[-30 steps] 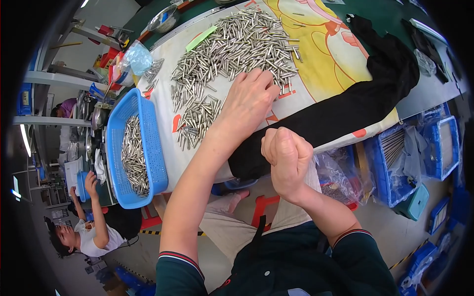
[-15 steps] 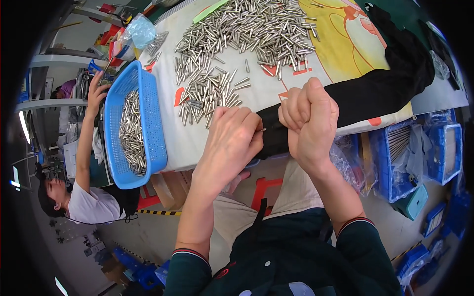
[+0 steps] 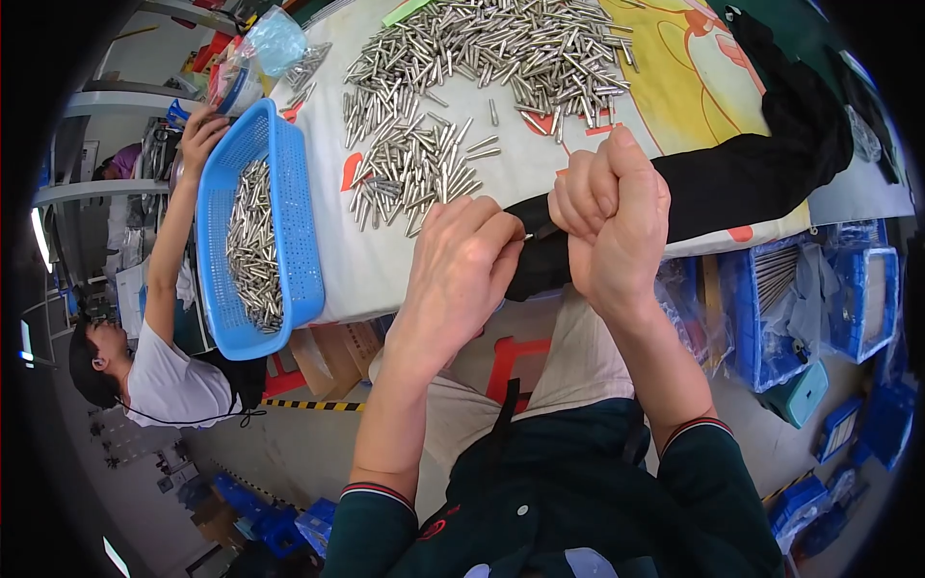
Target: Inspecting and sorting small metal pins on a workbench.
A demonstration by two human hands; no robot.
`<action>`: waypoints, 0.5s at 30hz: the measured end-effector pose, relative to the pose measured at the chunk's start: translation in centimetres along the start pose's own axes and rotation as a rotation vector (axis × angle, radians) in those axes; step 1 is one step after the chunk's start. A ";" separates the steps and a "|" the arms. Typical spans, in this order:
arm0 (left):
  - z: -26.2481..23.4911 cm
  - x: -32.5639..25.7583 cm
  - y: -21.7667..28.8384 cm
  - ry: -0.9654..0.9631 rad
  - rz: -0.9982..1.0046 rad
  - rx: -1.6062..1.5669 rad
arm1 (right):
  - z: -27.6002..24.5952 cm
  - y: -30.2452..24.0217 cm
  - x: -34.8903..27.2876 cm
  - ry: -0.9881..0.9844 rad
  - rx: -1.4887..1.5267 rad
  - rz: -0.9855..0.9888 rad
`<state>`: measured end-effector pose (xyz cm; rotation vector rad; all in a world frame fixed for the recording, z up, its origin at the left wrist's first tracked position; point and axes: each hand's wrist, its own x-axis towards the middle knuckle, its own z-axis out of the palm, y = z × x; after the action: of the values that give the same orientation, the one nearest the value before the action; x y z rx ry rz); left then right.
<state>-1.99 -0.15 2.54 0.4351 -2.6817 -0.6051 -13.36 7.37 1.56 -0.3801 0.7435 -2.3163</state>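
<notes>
My left hand (image 3: pixel 453 275) is closed in a pinch at the table's near edge, on a small silvery metal pin (image 3: pixel 527 236) whose tip pokes out past the fingers. Just to its right, my right hand (image 3: pixel 617 222) makes a fist with the thumb up. A thin dark piece shows between the two hands, but what the right fist holds is hidden. Beneath both hands lies a long black cloth (image 3: pixel 723 183), stretching to the right. Farther back, a heap of similar metal pins (image 3: pixel 520 58) spreads over the table, with a smaller cluster (image 3: pixel 409 178) nearer my left hand.
A blue plastic basket (image 3: pixel 306 222) partly filled with metal pins stands at the table's left end. Beyond it a person in a white shirt (image 3: pixel 178 385) reaches an arm forward. Blue crates (image 3: pixel 761 328) with plastic wrap sit on the right, below the table edge.
The view has shifted slightly. Both hands stay close together over the black cloth, and more of the dark piece between them shows. The other person's hand has come lower, beside the basket.
</notes>
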 end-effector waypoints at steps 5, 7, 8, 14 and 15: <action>0.0 -0.1 0.0 -0.005 -0.012 0.004 | 0.3 -0.1 0.0 0.015 -0.013 0.009; -0.1 -0.2 0.0 -0.007 -0.017 0.013 | 0.4 -0.1 -0.1 0.025 -0.019 0.012; 0.0 -0.2 -0.1 -0.002 -0.013 0.007 | 0.3 0.0 -0.1 0.017 -0.017 0.009; 0.3 -0.2 -0.2 0.011 -0.014 -0.003 | 0.4 0.4 -0.4 -0.021 -0.071 -0.030; 0.3 -0.2 -0.1 0.008 -0.022 -0.002 | 0.5 0.5 -0.4 -0.043 -0.104 -0.053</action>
<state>-1.91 -0.13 2.21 0.4659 -2.6721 -0.6111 -12.58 7.14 1.67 -0.4998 0.8445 -2.3172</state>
